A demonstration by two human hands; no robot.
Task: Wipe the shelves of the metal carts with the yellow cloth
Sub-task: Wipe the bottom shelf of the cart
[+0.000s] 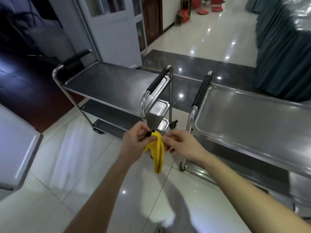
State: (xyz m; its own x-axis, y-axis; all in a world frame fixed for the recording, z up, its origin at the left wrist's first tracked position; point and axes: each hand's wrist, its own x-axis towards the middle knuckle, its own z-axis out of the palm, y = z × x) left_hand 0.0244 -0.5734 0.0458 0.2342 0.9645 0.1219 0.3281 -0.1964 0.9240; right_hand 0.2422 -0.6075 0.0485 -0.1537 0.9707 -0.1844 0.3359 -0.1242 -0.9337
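Observation:
The yellow cloth (158, 152) hangs bunched in front of me, above the tiled floor. My left hand (134, 142) pinches its top corner, where a small black tag shows. My right hand (181, 145) pinches the cloth's upper edge from the right side. Ahead on the left stands a three-shelf metal cart (111, 83) with black-padded handles at both ends. A second metal cart (252, 121) stands to the right, its top shelf close to my right forearm. Both hands are off the carts.
A white double door (116, 31) stands behind the left cart. A white appliance (15, 145) sits at the left edge. Dark draped tables (282, 47) line the right side of a glossy corridor. Red items (203, 7) lie far down the hall.

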